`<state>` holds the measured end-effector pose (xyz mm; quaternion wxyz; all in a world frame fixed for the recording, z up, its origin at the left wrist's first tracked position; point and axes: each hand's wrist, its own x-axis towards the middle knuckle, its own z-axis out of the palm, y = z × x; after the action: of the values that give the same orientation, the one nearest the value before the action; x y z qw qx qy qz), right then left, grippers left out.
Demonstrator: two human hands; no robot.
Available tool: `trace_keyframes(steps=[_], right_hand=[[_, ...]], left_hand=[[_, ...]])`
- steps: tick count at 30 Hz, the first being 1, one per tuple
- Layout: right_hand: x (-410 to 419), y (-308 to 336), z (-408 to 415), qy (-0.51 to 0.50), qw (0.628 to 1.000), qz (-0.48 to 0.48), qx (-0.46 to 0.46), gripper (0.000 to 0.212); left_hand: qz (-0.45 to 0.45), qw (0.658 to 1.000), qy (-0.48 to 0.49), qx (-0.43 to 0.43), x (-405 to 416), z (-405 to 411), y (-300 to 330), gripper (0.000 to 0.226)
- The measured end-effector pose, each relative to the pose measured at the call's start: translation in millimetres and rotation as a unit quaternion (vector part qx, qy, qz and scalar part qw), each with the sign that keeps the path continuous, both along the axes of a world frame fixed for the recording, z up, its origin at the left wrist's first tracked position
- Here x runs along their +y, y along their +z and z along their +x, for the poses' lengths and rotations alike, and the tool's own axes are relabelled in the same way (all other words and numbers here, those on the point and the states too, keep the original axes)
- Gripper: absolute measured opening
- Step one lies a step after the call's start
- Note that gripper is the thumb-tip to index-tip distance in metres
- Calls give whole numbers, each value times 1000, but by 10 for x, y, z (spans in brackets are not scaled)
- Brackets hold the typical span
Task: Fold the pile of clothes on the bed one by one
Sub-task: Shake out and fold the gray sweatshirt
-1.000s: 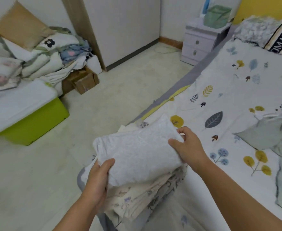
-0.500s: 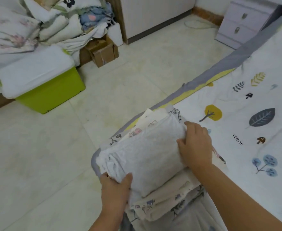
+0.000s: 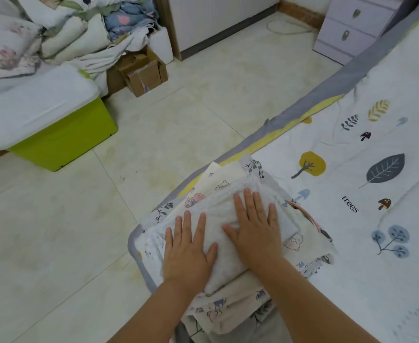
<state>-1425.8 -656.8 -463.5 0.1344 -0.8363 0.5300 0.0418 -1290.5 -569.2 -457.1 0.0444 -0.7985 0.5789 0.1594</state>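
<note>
A folded light grey garment (image 3: 218, 219) lies on top of a stack of folded clothes (image 3: 230, 305) at the corner of the bed (image 3: 351, 184). Both of my hands press flat on it with straight fingers. My left hand (image 3: 188, 251) covers its near left part, and my right hand (image 3: 255, 229) covers its middle and right part. Below the grey garment are cream pieces with small cartoon prints and a white piece with dark flower prints. The bed sheet is white with leaf, tree and mushroom prints.
A green storage box with a white lid (image 3: 47, 125) stands on the tiled floor at the left. Behind it lie heaped bedding (image 3: 62, 35) and a cardboard box (image 3: 141, 70). A pale purple nightstand (image 3: 351, 28) stands at the top right beside the bed.
I have set the folded grey garment down on the stack. My hands let go of its edges and now press flat on its top. The view has tilted further down.
</note>
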Motion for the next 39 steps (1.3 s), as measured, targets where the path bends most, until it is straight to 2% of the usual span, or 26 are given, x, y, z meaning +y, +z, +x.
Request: trace_keyframes(steps=[4, 8, 12, 16, 20, 26, 32, 39], right_hand=[[-19, 67, -9, 1, 1000, 30, 1, 69], [-58, 353, -6, -8, 994, 84, -67, 62], [-1, 761, -81, -93, 964, 83, -234, 44], [128, 1143, -252, -138, 937, 141, -287, 23], [225, 1500, -507, -152, 934, 180, -267, 15], [420, 2030, -1059, -170, 942, 198, -212, 32], [652, 2431, -1829, -255, 929, 179, -199, 32], [1106, 2645, -2897, -369, 895, 176, -179, 25]], left_hand=[[16, 1000, -1, 2, -3, -27, 77, 65], [91, 995, 13, 40, -124, -20, 304, 64], [6, 996, -16, 91, -338, 11, 703, 35], [-2, 983, -59, 172, -491, -102, 1143, 12], [63, 966, -143, 208, -569, -312, 1453, 23], [81, 948, -232, 200, -697, -853, 1883, 39], [78, 916, -332, 214, -771, -1615, 2353, 37], [96, 869, -439, 208, -786, -2555, 2615, 34]])
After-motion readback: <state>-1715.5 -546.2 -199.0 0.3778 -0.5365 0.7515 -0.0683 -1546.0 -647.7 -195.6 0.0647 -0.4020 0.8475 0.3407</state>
